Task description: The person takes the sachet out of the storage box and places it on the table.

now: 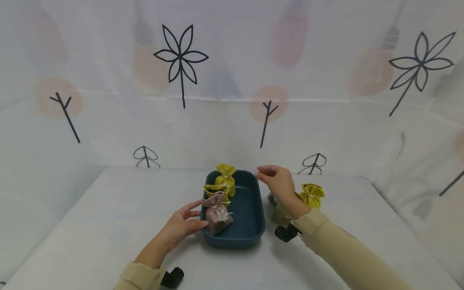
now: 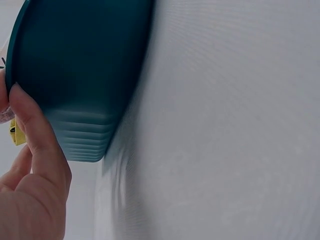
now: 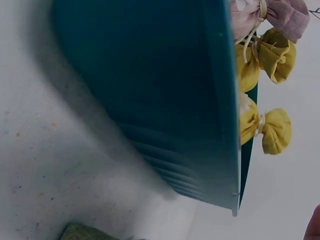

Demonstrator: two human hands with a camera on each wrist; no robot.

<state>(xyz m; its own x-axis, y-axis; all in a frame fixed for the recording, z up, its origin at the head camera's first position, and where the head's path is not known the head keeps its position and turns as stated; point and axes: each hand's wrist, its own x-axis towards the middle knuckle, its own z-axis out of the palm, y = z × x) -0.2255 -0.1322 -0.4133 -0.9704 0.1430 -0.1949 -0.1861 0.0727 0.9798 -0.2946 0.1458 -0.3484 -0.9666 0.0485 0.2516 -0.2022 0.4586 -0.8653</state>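
Note:
A dark teal plastic bin (image 1: 246,244) holds two yellow cloth pouches (image 1: 227,169) and a pink one (image 1: 217,223) along its left side. My left hand (image 1: 181,221) grips the bin's left rim beside the pink pouch; in the left wrist view its fingers (image 2: 37,127) lie on both sides of the rim. With nothing between its loosely bent fingers, my right hand (image 1: 279,184) hovers by the bin's back right corner. A single fingertip (image 3: 314,227) shows at the edge of the right wrist view.
Right of the bin, partly behind my right wrist, lie another yellow pouch (image 1: 312,195) and a greenish-brown pouch (image 1: 281,215). A white cloth covers the table (image 1: 112,205), and a patterned curtain (image 1: 222,119) hangs along the back.

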